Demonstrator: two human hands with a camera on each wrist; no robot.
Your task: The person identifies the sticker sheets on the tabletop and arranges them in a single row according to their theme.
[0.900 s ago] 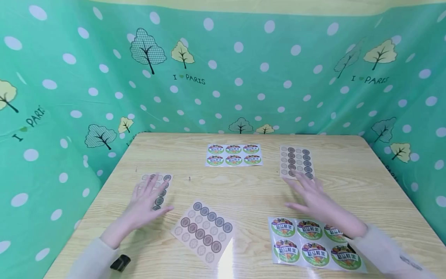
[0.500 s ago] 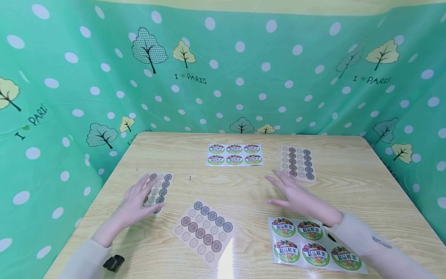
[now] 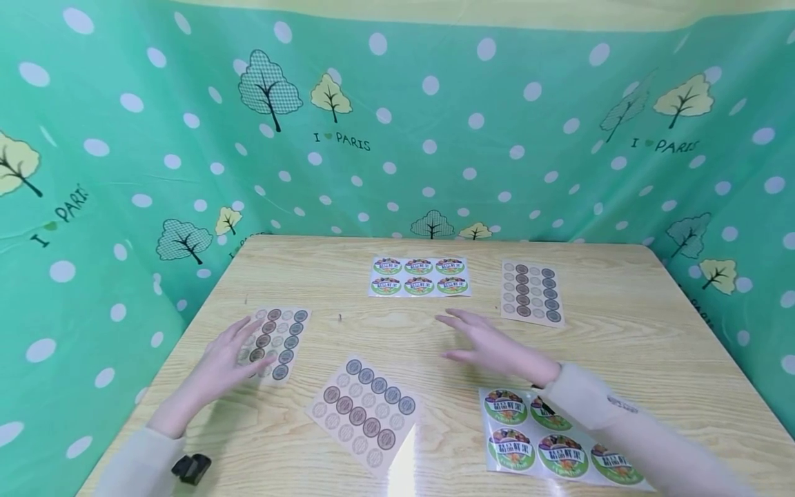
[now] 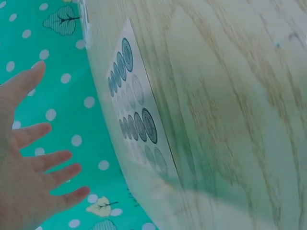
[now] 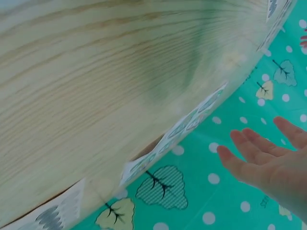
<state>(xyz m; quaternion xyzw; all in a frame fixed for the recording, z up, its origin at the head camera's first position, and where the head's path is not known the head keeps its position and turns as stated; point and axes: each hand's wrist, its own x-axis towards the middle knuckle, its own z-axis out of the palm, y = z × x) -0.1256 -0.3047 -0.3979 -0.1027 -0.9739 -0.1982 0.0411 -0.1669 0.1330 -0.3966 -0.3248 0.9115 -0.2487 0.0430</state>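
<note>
My left hand point(image 3: 217, 366) is held over the left edge of a sheet of round stickers point(image 3: 287, 343), overlapping it in the head view; its fingers are spread and grip nothing. In the left wrist view that hand point(image 4: 36, 167) shows an empty palm beside the same sheet point(image 4: 136, 103). Toward the table's middle, my right hand point(image 3: 493, 348) has loose, extended fingers and holds nothing. It is nearest to a sheet of oval fruit labels point(image 3: 419, 277) behind it. The right sleeve covers part of a larger fruit label sheet point(image 3: 512, 445) at front right.
Another round-sticker sheet point(image 3: 364, 412) lies askew at the front middle, and one more point(image 3: 531, 293) lies at back right. All rest on the wooden table point(image 3: 397, 345). A green dotted cloth point(image 3: 428, 117) hangs around its back and sides.
My right hand has moved left, away from the back right sticker sheet toward the middle. My left hand has drawn back to the left, uncovering more of its sheet.
</note>
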